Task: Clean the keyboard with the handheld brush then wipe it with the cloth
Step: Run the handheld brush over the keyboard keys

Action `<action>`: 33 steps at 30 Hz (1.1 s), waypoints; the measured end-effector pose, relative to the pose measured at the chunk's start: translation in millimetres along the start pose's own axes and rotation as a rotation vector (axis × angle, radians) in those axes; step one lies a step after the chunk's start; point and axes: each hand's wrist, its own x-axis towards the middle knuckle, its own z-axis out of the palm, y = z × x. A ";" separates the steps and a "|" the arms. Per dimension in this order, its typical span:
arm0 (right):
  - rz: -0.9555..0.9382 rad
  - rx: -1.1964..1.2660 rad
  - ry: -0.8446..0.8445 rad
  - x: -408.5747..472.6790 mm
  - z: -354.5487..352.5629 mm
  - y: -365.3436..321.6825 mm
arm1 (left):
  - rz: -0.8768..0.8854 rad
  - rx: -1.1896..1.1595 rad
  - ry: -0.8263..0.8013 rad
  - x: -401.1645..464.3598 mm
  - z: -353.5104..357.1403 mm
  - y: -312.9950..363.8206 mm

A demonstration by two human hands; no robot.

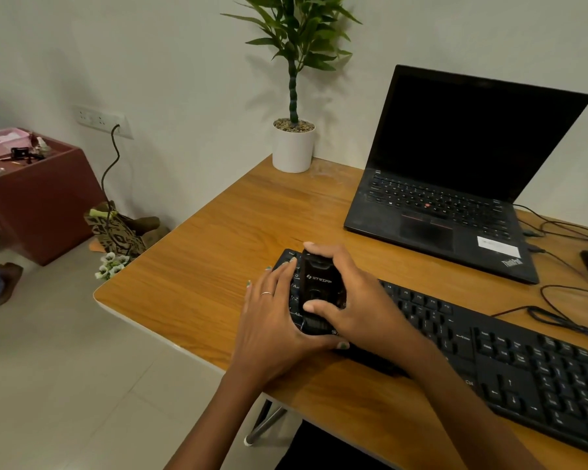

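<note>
Forearms: both reach up from the bottom of the frame to its centre.
Left hand (275, 313): fingers straight, resting flat on the keyboard's left end, thumb tucked under the brush; a ring on one finger.
Right hand (348, 300): grip curled round the brush, fingertips at its top, thumb across its face.
Brush (318, 293): black handheld unit with white lettering, set on the left keys.
Keyboard (510, 361): black, running from centre to lower right on the wooden surface (218, 232).
Laptop (455, 184): open, screen dark, upper right.
Potted plant (293, 144): white pot, top centre, at the surface's far corner.
Cables (564, 313): right edge.
</note>
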 end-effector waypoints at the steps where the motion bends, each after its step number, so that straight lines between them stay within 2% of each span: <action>1: 0.001 0.002 0.003 -0.8 0.8 0.9 | 0.001 0.002 0.001 0.4 0.8 -0.7; 6: 0.076 -0.179 -0.185 7.0 -27.6 -4.0 | -0.009 0.005 -0.009 -1.4 -1.2 -1.2; 10: -0.029 -0.139 -0.114 6.2 -0.5 -9.8 | 0.016 -0.024 0.018 0.2 0.4 -1.3; 15: 0.008 -0.126 -0.041 6.7 -11.6 -2.7 | -0.003 -0.005 0.003 -1.3 -0.7 -1.5; 20: -0.042 -0.121 -0.142 2.9 0.5 -13.1 | 0.027 -0.012 0.015 0.6 0.7 -2.0; 24: -0.036 -0.183 -0.033 5.2 -0.5 -10.2 | 0.004 -0.011 0.001 -1.1 0.8 -1.9; 28: -0.020 -0.133 -0.158 4.7 -4.5 -12.3 | 0.026 -0.012 0.009 0.9 0.4 -2.3; 31: 0.013 -0.232 0.022 9.5 -10.9 -2.3 | -0.001 -0.005 0.003 -2.0 -0.7 -1.7; 33: 0.021 -0.162 0.026 7.2 -9.0 0.3 | 0.002 -0.005 0.002 -3.1 -0.7 -1.4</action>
